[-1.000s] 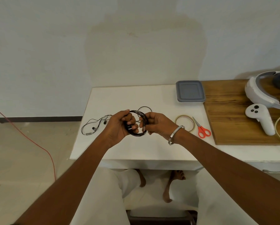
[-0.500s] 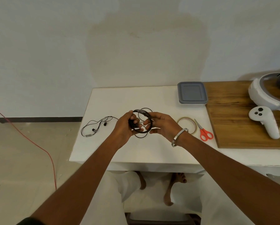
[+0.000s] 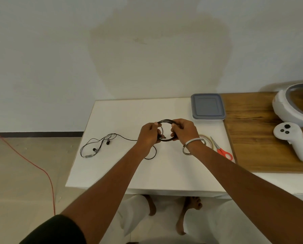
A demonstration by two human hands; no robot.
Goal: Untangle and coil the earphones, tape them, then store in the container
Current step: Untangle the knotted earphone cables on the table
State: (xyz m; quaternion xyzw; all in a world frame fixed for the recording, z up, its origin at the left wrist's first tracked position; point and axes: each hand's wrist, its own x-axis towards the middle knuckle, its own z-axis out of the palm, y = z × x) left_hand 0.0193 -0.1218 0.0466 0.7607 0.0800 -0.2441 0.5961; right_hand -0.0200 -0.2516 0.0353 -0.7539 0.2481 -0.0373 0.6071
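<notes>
Earphone coil [image 3: 166, 121] held above middle of white table [image 3: 164, 169], left hand [image 3: 149, 135] and right hand [image 3: 183, 130] each clamped on opposite side.

Risk, judged: loops spring loose if one grip slackens; trailing cable with earbuds [image 3: 98, 146] near left edge may snag.

Counted: one tape roll [image 3: 206, 139], one scissors [image 3: 223, 151], one lidded container [image 3: 207, 106] at back right corner.

Black earphones [image 3: 101, 144] lie partly coiled, buds loose at left; tape roll [image 3: 207, 139] lies flat; grey-lidded container [image 3: 207, 106] closed.
</notes>
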